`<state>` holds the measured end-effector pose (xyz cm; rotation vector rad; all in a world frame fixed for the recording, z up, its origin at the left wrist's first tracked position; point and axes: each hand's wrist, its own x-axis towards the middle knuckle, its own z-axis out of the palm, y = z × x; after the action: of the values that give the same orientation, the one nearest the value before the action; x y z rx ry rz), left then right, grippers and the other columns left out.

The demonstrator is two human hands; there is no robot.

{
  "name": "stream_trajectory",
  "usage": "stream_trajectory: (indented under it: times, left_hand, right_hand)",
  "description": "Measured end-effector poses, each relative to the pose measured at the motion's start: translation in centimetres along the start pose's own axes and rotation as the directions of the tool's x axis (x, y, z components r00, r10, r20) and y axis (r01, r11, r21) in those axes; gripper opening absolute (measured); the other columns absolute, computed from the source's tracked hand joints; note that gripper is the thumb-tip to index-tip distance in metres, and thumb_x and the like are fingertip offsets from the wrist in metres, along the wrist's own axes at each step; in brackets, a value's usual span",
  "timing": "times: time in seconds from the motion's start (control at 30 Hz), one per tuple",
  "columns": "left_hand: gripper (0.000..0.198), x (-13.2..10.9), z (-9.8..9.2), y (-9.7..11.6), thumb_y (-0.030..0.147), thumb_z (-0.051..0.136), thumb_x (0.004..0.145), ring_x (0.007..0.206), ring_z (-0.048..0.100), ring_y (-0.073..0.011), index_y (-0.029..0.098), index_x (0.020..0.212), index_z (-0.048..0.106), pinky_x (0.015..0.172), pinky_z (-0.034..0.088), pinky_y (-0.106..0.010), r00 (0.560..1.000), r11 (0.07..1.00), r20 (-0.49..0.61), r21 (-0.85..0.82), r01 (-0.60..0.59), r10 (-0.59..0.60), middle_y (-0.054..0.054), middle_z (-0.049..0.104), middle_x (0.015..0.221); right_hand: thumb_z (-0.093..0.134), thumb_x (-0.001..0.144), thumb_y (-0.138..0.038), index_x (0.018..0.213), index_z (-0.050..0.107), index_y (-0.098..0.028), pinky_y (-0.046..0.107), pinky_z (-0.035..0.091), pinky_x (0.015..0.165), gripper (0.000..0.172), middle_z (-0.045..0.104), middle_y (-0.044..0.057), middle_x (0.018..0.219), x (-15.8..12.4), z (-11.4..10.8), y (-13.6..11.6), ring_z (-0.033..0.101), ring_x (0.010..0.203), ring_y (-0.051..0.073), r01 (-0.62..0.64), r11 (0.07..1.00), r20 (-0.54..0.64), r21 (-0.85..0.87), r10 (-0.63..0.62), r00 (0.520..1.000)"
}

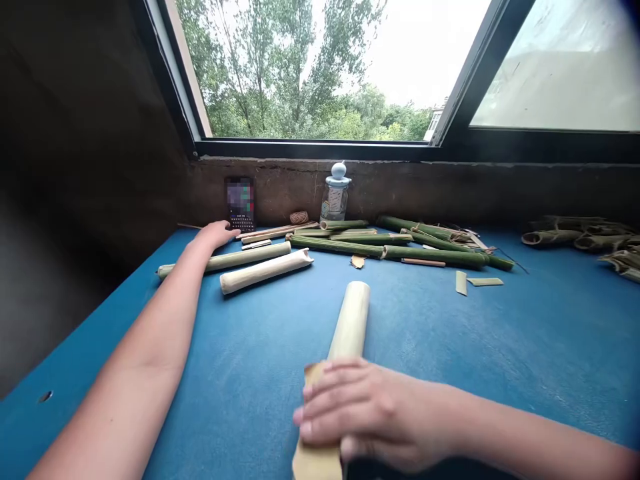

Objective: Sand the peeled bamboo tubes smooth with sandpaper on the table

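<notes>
My right hand (360, 410) is closed around a sheet of sandpaper (317, 460), its brown edge showing past the fingertips. The sandpaper lies over a pale, peeled bamboo tube (351, 317) that points away from me; the tube's near end is hidden. Far to the left, my left hand (215, 235) reaches out with its fingers extended beside a phone (241, 203) propped against the wall. Whether the fingertips touch the phone I cannot tell. Under my left forearm runs a long light-green bamboo tube (250, 257), and a whitish bamboo tube (267, 271) lies just in front of it.
Green bamboo stalks (345, 245) lie along the back of the blue table (425, 373). Behind them stand a lidded glass jar (335, 199) and a ball of twine (299, 217). Thin bamboo pieces (461, 283) lie at right, with dry husks (575, 235) farther over. A window is above.
</notes>
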<state>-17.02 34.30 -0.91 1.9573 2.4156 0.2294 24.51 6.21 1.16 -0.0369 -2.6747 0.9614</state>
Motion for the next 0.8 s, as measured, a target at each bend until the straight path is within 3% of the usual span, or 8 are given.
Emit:
stream_trajectory:
  times: [0.13, 0.23, 0.4, 0.5, 0.57, 0.63, 0.7, 0.8]
  left_hand:
    - [0.06, -0.1, -0.6, 0.0, 0.056, 0.059, 0.081, 0.114, 0.064, -0.0316, 0.017, 0.127, 0.068, 0.085, 0.048, -0.029, 1.0, 0.998, 0.03, -0.065, 0.01, -0.008, -0.014, 0.067, 0.13]
    - [0.052, -0.2, -1.0, -0.1, 0.055, 0.06, 0.081, 0.105, 0.067, -0.03, 0.018, 0.116, 0.071, 0.079, 0.048, -0.029, 0.999, 0.997, 0.035, -0.076, -0.014, 0.017, -0.013, 0.071, 0.121]
    - [0.054, -0.1, -1.2, -0.2, 0.064, 0.051, 0.084, 0.098, 0.068, -0.0309, 0.019, 0.105, 0.073, 0.075, 0.047, -0.031, 0.999, 0.998, 0.013, -0.056, -0.036, 0.037, -0.013, 0.073, 0.11]
    - [0.058, 0.2, -1.0, -0.3, 0.067, 0.045, 0.086, 0.092, 0.069, -0.031, 0.02, 0.103, 0.073, 0.074, 0.047, -0.032, 1.0, 0.998, 0.029, -0.069, -0.009, 0.011, -0.013, 0.074, 0.099]
    - [0.061, 0.5, -0.9, -0.3, 0.069, 0.043, 0.086, 0.093, 0.069, -0.0321, 0.019, 0.105, 0.073, 0.074, 0.048, -0.033, 1.0, 0.998, 0.028, -0.059, -0.006, 0.008, -0.014, 0.074, 0.097]
    - [0.065, 0.6, -0.8, -0.3, 0.071, 0.04, 0.086, 0.092, 0.069, -0.0334, 0.018, 0.106, 0.074, 0.075, 0.048, -0.035, 0.999, 0.998, 0.033, -0.058, -0.007, 0.009, -0.015, 0.074, 0.095]
    - [0.073, 0.5, -1.0, -0.2, 0.073, 0.032, 0.088, 0.087, 0.069, -0.0342, 0.016, 0.102, 0.076, 0.077, 0.049, -0.037, 0.999, 0.996, 0.051, -0.093, 0.004, 0.001, -0.017, 0.073, 0.087]
    - [0.088, 0.1, -1.5, 0.2, 0.073, 0.015, 0.09, 0.076, 0.069, -0.0353, 0.011, 0.092, 0.078, 0.079, 0.05, -0.041, 0.994, 0.983, 0.095, -0.172, 0.07, -0.054, -0.019, 0.07, 0.074]
  right_hand:
    - [0.043, 0.106, -0.025, 0.135, 0.06, -0.017, 0.036, 0.028, 0.12, 0.035, 0.067, 0.007, 0.135, -0.9, -1.3, 2.1, 0.052, 0.134, 0.016, -0.103, 0.994, -0.153, -0.02, 0.099, 0.983]
    - [0.043, 0.106, -0.024, 0.135, 0.06, -0.02, 0.039, 0.023, 0.121, 0.034, 0.067, 0.004, 0.135, -1.2, -0.9, 2.5, 0.05, 0.134, 0.016, -0.149, 0.989, -0.178, -0.028, 0.141, 0.974]
    - [0.041, 0.107, -0.03, 0.136, 0.06, -0.02, 0.038, 0.027, 0.12, 0.035, 0.068, 0.004, 0.134, -1.5, -1.3, 4.1, 0.053, 0.132, 0.015, -0.089, 0.995, -0.182, -0.056, 0.077, 0.98]
    - [0.036, 0.108, -0.037, 0.13, 0.064, -0.018, 0.041, 0.033, 0.117, 0.041, 0.07, 0.009, 0.129, -1.8, -2.3, 5.6, 0.054, 0.13, 0.018, -0.119, 0.988, -0.277, -0.097, 0.088, 0.957]
    - [0.033, 0.109, -0.037, 0.127, 0.066, -0.017, 0.044, 0.029, 0.119, 0.043, 0.07, 0.011, 0.127, -1.6, -2.1, 5.0, 0.052, 0.133, 0.019, -0.162, 0.981, -0.334, -0.11, 0.117, 0.935]
    - [0.035, 0.108, -0.035, 0.126, 0.066, -0.018, 0.041, 0.022, 0.122, 0.04, 0.071, 0.008, 0.127, -0.9, -1.0, 3.1, 0.052, 0.134, 0.017, -0.142, 0.985, -0.294, -0.097, 0.108, 0.95]
    - [0.042, 0.106, -0.03, 0.129, 0.064, -0.016, 0.035, 0.017, 0.125, 0.035, 0.069, 0.006, 0.131, -0.3, 0.1, 1.2, 0.052, 0.134, 0.015, -0.055, 0.997, -0.151, -0.052, 0.046, 0.987]
    - [0.045, 0.105, -0.029, 0.13, 0.063, -0.012, 0.036, 0.019, 0.124, 0.035, 0.068, 0.01, 0.133, -0.4, -0.1, 1.4, 0.054, 0.134, 0.016, 0.031, 0.997, -0.102, -0.077, -0.038, 0.994]
